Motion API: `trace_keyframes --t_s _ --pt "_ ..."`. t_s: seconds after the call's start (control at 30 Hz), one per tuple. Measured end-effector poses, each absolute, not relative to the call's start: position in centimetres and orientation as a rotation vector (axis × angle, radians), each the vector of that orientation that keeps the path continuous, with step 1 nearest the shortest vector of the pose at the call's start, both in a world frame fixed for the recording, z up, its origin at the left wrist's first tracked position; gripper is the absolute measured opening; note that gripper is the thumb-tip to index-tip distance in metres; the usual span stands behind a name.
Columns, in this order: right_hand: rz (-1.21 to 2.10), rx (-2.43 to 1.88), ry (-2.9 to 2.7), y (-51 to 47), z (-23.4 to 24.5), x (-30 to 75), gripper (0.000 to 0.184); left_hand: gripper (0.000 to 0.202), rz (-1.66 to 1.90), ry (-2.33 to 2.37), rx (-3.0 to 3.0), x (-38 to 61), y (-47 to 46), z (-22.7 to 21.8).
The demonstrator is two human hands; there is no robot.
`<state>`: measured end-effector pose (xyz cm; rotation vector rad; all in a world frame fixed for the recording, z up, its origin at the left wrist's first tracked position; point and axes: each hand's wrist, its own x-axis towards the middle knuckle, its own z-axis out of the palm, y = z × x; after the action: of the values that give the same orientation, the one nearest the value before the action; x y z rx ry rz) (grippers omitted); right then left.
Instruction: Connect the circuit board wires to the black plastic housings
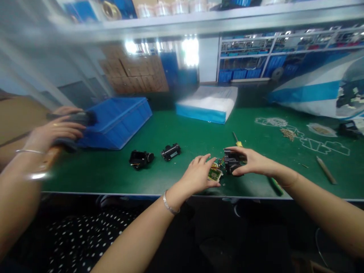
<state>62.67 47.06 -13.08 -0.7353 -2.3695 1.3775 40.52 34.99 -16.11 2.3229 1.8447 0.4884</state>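
Observation:
My left hand (199, 174) pinches a small green circuit board (214, 174) near the front edge of the green table (199, 132). My right hand (251, 161) is wrapped around a black plastic device (231, 161) that is joined to the board by thin wires. The two hands work close together. Two more black devices (141, 158) (171, 151) lie on the table to the left of my hands.
A co-worker's hands (54, 131) at the far left hold a dark part beside a blue bin (119, 121). A screwdriver (237, 140) lies behind my hands. A white and blue foam block (209, 102), loose screws (287, 133) and a pencil-like tool (325, 170) lie farther off.

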Motion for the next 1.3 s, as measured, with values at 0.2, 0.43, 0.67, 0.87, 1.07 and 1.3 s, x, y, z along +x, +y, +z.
trace_keyframes --t_s 0.2,0.43,0.67,0.87,1.07,1.3 --pt "1.260 -0.810 -2.429 46.4 -12.9 65.3 0.082 0.080 0.253 1.714 2.400 41.6 38.0 -18.4" --pt "0.395 -0.821 -2.735 44.1 -13.9 69.0 0.070 0.056 0.257 1.889 2.503 40.3 37.1 -16.3" --pt "-0.135 -0.829 -2.717 43.8 -14.7 69.5 0.072 0.058 0.170 1.846 2.632 40.1 35.4 -14.1" --pt "0.544 -0.803 -2.584 44.4 -16.1 68.5 0.071 0.062 0.045 1.853 2.561 39.8 34.7 -14.7" --pt "1.461 -0.608 -2.389 45.3 -16.7 68.0 0.080 0.072 -0.008 1.729 2.413 39.1 34.6 -16.2" --pt "1.757 -0.520 -2.268 47.0 -18.6 67.3 0.080 0.071 0.426 1.683 2.318 40.9 35.7 -16.2"
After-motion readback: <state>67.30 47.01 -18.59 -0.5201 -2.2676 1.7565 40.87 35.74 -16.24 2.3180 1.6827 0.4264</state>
